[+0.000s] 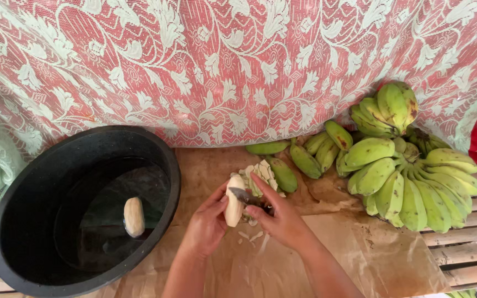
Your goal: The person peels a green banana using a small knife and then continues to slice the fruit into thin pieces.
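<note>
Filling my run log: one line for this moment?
left hand: holds peeled banana | right hand: knife on it | black tub: one peeled banana

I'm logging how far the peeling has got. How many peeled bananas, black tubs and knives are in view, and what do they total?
Peeled bananas: 2, one in the black tub, one in the left hand
Black tub: 1
Knife: 1, in the right hand
Total: 4
The green unpeeled bananas overlap too much to count.

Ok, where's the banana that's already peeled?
In the head view it floats at left inside the black tub: the peeled banana, left of the left hand.
</note>
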